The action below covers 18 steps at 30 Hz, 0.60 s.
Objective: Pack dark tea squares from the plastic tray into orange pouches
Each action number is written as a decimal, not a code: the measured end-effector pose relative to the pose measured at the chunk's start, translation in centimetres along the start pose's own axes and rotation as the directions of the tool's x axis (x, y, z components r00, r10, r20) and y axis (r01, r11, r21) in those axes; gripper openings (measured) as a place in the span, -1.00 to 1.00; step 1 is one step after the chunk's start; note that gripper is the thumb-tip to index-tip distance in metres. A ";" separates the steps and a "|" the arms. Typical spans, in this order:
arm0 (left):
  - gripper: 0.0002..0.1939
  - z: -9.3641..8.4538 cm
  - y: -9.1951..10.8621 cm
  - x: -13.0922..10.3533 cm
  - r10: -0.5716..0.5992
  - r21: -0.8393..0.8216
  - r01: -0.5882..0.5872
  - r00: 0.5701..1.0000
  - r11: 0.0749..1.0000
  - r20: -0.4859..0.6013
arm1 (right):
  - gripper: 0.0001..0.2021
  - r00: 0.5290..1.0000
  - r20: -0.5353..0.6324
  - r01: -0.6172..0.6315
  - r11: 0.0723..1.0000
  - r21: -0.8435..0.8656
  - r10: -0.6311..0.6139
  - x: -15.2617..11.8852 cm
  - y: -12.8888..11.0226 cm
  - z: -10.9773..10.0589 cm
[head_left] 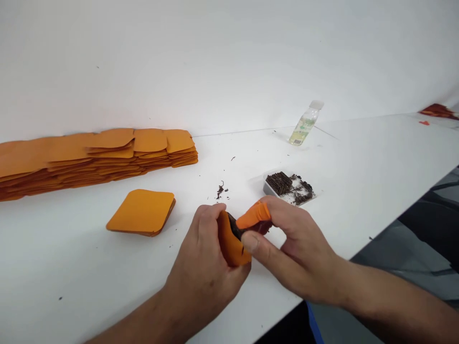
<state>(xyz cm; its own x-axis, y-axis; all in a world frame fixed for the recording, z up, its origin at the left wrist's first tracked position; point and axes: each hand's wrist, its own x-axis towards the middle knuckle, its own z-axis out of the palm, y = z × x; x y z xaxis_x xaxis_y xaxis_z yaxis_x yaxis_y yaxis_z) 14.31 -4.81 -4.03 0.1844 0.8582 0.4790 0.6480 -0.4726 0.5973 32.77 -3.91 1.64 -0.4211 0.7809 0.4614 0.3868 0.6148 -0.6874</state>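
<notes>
White table (322, 157) against a white wall. Head view, lower centre: left hand (202, 267) clamped on an orange patch (229, 246), folded, long axis running from upper left to lower right. Right hand (294, 243) pinched its upper edge, orange cot (253, 215) on forefinger. Small orange stack (141, 212) lay left; tray of dark strips (289, 188) lay just above.
</notes>
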 end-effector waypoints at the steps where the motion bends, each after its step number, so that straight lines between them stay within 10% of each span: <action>1: -0.34 0.0 -0.1 0.0 0.006 -0.011 -0.006 1.000 1.000 0.002 | -0.93 0.998 0.027 -0.063 0.997 0.033 0.062 0.2 0.1 -0.2; 18: -0.29 -0.3 -0.2 -0.3 -0.116 -0.211 0.146 0.982 0.966 0.150 | -0.95 0.980 0.051 -0.197 0.942 0.270 0.190 1.0 1.4 -0.6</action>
<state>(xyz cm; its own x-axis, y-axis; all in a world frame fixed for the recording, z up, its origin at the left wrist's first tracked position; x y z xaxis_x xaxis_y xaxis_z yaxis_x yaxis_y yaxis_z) 13.93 -4.99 -4.13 0.2167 0.9275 0.3045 0.4970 -0.3733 0.7833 33.39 -2.24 1.43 -0.3811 0.8769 0.2929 0.2257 0.3955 -0.8903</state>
